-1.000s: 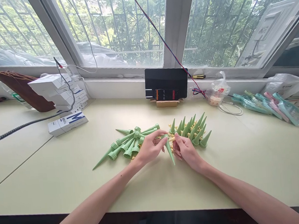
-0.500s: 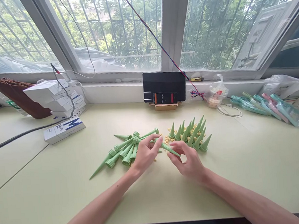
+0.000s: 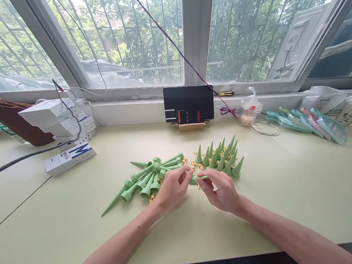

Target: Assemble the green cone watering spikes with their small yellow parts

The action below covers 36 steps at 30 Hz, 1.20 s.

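Observation:
Between my hands is a green plastic watering spike (image 3: 193,180), mostly covered by fingers. My left hand (image 3: 173,186) is closed in a pinch at its left end; whether a small yellow piece is also in that pinch is hidden. My right hand (image 3: 222,188) grips the tapered part with thumb and fingers. Left of my hands lies a loose pile of green watering spikes (image 3: 146,179) with ribbed collars. Behind my right hand, several green spikes (image 3: 223,156) stand in rows, points up. Small yellow plastic pieces (image 3: 193,166) are scattered between and among the two groups.
A phone (image 3: 190,116) with a running timer leans against a black screen (image 3: 188,98) at the back. White boxes (image 3: 71,158) and a dark cable are on the left. A bagged cup (image 3: 249,112) and packaged teal and pink items (image 3: 306,123) lie at the back right.
The spike between my hands has turned from slanting down-right to nearly level. My right hand has closed on its tapered part. The view has shifted slightly.

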Available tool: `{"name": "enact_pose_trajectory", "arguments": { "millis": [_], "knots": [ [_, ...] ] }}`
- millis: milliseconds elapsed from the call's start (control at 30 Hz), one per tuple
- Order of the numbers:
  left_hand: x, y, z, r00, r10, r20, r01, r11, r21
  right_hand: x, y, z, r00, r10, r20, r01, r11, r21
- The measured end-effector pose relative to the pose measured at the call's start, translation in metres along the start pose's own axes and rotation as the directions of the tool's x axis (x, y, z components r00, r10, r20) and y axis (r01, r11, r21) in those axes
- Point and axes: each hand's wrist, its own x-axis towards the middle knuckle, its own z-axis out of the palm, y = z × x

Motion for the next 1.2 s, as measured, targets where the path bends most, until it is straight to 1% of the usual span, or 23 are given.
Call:
{"name": "enact_pose_trajectory", "arguments": {
  "millis": [233,400,600,800,933,1033,1200],
  "knots": [
    [-0.002,-0.003,0.001,1.0,0.017,-0.015,-0.016,0.998,0.054,0.002,0.001,-0.002,0.999,0.018,-0.048,-0.019,1.0,-0.022],
    [-0.003,-0.005,0.003,1.0,0.015,0.018,-0.017,0.997,0.081,0.006,0.0,-0.006,0.992,0.027,-0.124,-0.035,0.997,-0.065],
    [-0.003,-0.002,0.004,0.996,0.079,0.046,-0.083,0.99,0.11,0.003,0.001,-0.007,0.976,0.023,-0.215,-0.037,0.997,-0.061],
    [-0.004,-0.003,0.008,0.991,0.115,0.075,-0.124,0.984,0.127,-0.001,0.008,-0.006,0.965,0.013,-0.263,-0.032,0.997,-0.07],
    [-0.006,-0.003,0.009,0.987,0.132,0.089,-0.144,0.978,0.149,-0.001,0.009,-0.007,0.953,-0.019,-0.302,0.003,0.999,-0.052],
    [-0.006,-0.001,0.011,0.984,0.152,0.096,-0.168,0.966,0.198,0.0,0.009,-0.008,0.946,-0.031,-0.323,0.014,0.998,-0.056],
    [-0.006,0.002,0.016,0.974,0.195,0.117,-0.224,0.904,0.365,0.001,0.009,-0.008,0.937,-0.031,-0.347,0.01,0.998,-0.063]
  ]
}}
